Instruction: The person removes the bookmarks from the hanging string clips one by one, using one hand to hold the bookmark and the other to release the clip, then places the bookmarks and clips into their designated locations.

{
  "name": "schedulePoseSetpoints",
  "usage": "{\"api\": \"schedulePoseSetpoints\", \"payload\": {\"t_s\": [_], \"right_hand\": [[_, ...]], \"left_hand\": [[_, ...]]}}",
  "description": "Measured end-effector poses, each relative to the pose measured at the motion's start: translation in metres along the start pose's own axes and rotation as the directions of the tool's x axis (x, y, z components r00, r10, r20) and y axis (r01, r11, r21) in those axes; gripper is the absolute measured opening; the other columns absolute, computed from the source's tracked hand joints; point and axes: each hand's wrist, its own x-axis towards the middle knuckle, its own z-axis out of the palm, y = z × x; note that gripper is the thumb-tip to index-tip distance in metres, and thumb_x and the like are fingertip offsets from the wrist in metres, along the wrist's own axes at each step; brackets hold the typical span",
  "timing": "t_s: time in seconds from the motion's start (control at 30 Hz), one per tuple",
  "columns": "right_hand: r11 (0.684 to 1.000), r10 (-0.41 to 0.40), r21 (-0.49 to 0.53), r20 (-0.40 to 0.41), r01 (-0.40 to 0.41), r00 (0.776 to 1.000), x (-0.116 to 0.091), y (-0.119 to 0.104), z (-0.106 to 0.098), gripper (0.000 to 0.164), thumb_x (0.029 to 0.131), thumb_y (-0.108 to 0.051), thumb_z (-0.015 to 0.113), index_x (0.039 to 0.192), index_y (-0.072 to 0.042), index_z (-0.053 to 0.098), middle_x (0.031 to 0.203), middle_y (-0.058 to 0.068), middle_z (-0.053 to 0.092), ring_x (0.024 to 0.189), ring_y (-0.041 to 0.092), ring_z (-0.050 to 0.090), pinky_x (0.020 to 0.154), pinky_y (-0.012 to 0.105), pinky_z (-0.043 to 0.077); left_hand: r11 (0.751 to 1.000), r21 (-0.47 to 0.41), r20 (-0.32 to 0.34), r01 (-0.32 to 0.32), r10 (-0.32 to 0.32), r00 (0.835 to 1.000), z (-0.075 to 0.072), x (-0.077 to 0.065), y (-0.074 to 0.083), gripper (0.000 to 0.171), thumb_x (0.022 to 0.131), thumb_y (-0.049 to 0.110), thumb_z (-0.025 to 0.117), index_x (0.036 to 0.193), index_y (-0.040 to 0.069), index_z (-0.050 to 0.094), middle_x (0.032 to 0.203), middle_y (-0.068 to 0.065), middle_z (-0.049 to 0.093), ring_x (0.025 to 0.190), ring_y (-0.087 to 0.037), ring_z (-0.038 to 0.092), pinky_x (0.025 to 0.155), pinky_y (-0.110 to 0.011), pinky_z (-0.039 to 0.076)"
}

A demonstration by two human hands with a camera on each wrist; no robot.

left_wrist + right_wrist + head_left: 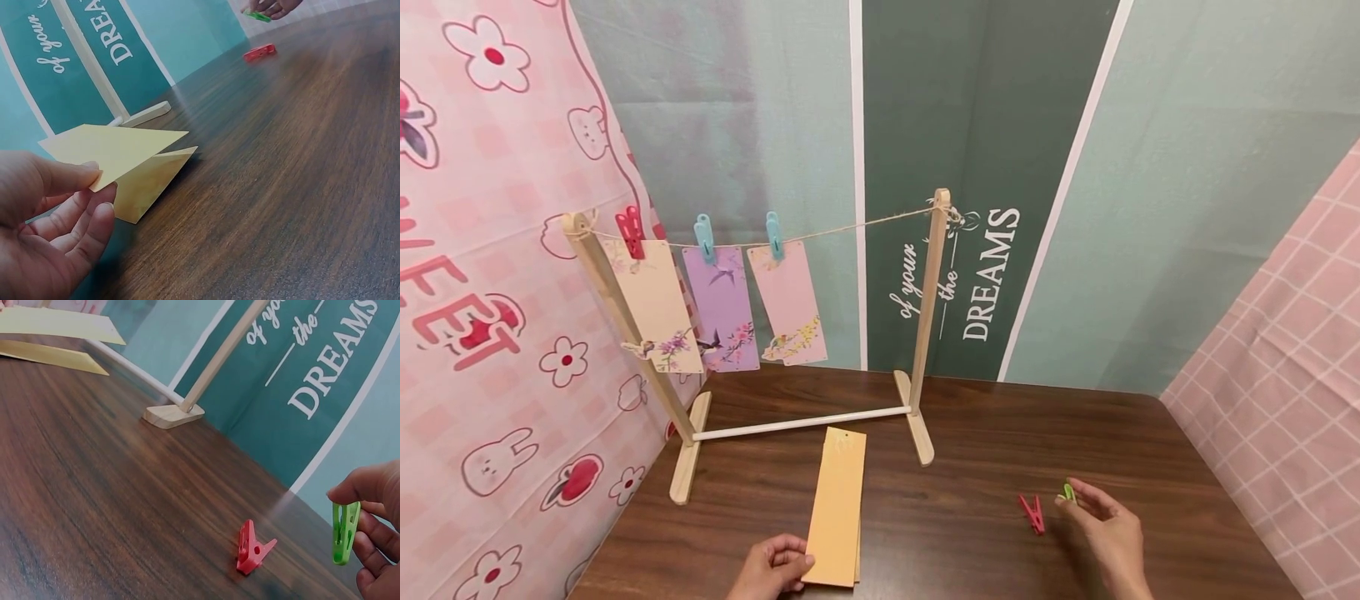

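Observation:
My left hand [772, 567] pinches a yellow card [835, 508] by its near left edge, between thumb and fingers. Under it, in the left wrist view, a second yellow card [147, 187] lies lower, with a gap between the two. My right hand [1112, 533] holds a green clothespin [345, 531] between thumb and fingers, above the table at the right. Just left of that hand, a red clothespin [1033, 514] rests on the wood. On a string [865, 223] hang three cards: a cream card [658, 308], a purple card [721, 304] and a pink card [790, 304].
A wooden stand [928, 308] with a white bottom bar [805, 423] carries the string between two posts. One red clothespin [631, 232] and two blue clothespins [703, 237] grip the hung cards. Printed cloths surround the brown table [970, 550] at the back and sides.

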Motion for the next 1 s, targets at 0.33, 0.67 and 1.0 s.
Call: {"api": "schedulePoseSetpoints", "payload": {"t_s": [0.33,0.67,1.0], "right_hand": [[0.996,-0.005,-0.093,-0.019,0.003,1.000,0.003,0.012,0.003,0.048,0.078,-0.013,0.082,0.121,-0.002,0.065,0.108,0.007,0.070,0.078,-0.007,0.057,0.067,0.014,0.050],[0.990,0.000,-0.143,0.017,0.002,1.000,0.004,0.021,0.005,0.050,0.077,-0.015,0.083,0.122,-0.003,0.065,0.103,0.007,0.071,0.077,-0.006,0.058,0.065,0.016,0.050],[0.982,-0.027,-0.188,0.012,0.029,1.000,0.003,0.029,0.010,0.046,0.076,-0.004,0.078,0.119,0.000,0.065,0.099,0.011,0.072,0.073,-0.007,0.059,0.062,0.007,0.041]], "left_hand": [[1.000,0.008,-0.005,0.027,-0.027,1.000,-0.001,-0.001,0.002,0.028,0.084,0.005,0.073,0.097,-0.015,0.058,0.075,-0.002,0.064,0.064,-0.012,0.061,0.059,-0.026,0.055],[1.000,0.023,-0.001,0.016,-0.016,1.000,-0.001,-0.001,0.003,0.028,0.084,0.005,0.073,0.096,-0.015,0.058,0.075,-0.002,0.064,0.064,-0.012,0.060,0.059,-0.026,0.055],[0.998,0.058,0.008,0.039,-0.039,0.999,-0.003,0.002,0.001,0.020,0.086,0.002,0.070,0.094,-0.013,0.059,0.074,-0.001,0.064,0.064,-0.011,0.060,0.059,-0.025,0.055]]}}
